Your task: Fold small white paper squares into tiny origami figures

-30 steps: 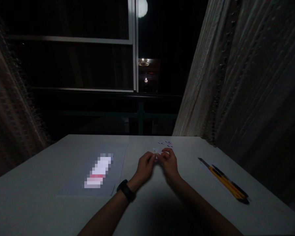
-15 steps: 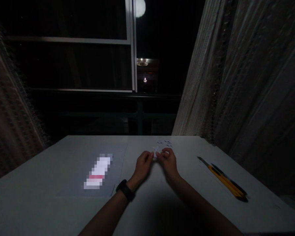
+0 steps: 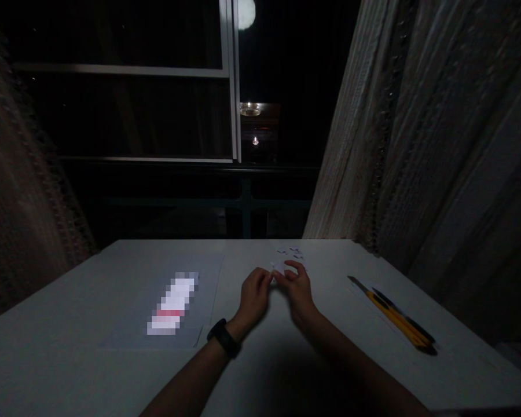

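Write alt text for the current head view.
Left hand and right hand pinch a small white piece, apparently paper, at a white table. Marked pieces lie beyond; a yellow cutter lies right, a larger sheet left.

No readable text; marks on the paper scraps (image 3: 294,249) seem too small.

the camera sits on my head, looking forward and down along my arms (image 3: 351,359) to my hands (image 3: 255,294), fairly near, just below mid-view. it faces across the bench (image 3: 69,370), past its far edge, to the window frame (image 3: 125,70) well beyond, between curtains (image 3: 342,127).
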`<state>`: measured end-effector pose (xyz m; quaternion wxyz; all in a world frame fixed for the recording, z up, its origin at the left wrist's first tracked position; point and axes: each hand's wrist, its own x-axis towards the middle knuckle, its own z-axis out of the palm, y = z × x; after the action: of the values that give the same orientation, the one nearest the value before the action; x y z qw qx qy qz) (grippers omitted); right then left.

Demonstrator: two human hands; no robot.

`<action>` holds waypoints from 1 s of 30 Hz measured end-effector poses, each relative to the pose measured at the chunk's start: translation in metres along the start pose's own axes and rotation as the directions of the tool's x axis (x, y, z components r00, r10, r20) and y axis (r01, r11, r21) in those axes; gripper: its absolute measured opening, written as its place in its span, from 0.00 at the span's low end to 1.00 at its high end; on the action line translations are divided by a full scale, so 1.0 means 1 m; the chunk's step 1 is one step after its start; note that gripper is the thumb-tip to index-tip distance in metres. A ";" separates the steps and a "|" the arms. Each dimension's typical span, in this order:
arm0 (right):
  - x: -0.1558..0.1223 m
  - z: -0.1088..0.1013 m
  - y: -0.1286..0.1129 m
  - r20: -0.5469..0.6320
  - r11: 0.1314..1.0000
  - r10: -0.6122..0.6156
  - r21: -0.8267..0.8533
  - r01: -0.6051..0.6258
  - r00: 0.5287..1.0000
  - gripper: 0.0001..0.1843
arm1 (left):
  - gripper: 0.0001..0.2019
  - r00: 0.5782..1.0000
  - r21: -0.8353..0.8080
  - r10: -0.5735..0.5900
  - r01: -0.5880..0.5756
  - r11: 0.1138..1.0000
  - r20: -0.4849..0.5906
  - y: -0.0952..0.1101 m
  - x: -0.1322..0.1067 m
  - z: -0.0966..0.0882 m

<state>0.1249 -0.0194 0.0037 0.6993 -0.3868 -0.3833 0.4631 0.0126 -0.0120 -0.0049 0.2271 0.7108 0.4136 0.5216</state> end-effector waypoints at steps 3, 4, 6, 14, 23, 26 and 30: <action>0.003 -0.001 0.001 -0.016 0.999 0.033 0.013 -0.033 0.999 0.32 | 0.14 1.000 -0.012 -0.005 0.004 1.000 -0.012 0.001 -0.001 0.001; 0.004 -0.002 0.001 -0.015 0.999 0.036 0.009 -0.036 0.999 0.33 | 0.14 1.000 -0.026 -0.017 0.016 1.000 -0.010 0.000 -0.001 0.001; 0.005 -0.003 0.002 -0.013 1.000 0.019 -0.011 -0.019 1.000 0.33 | 0.14 0.998 -0.080 -0.058 0.057 0.995 -0.008 -0.001 0.000 0.001; 0.002 -0.004 0.012 0.007 0.967 -0.070 -0.243 0.070 0.997 0.29 | 0.15 0.959 -0.545 -0.269 0.275 0.792 0.094 -0.011 0.010 -0.002; 0.001 -0.003 0.013 0.001 0.950 -0.045 -0.308 0.043 0.999 0.27 | 0.17 0.926 -0.620 -0.347 0.362 0.696 0.152 -0.008 0.008 -0.006; 0.001 -0.003 0.013 0.017 0.953 -0.023 -0.302 0.027 1.000 0.27 | 0.15 0.928 -0.588 -0.353 0.353 0.728 0.121 -0.005 0.009 -0.007; 0.000 -0.004 0.015 0.079 0.942 -0.038 -0.329 0.062 0.996 0.24 | 0.12 0.933 -0.535 -0.350 0.337 0.775 0.081 -0.004 0.011 -0.009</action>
<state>0.1229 -0.0156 -0.0111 0.6218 -0.4721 -0.4902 0.3876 0.0038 -0.0019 0.0009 0.5044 0.5243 0.3749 0.5746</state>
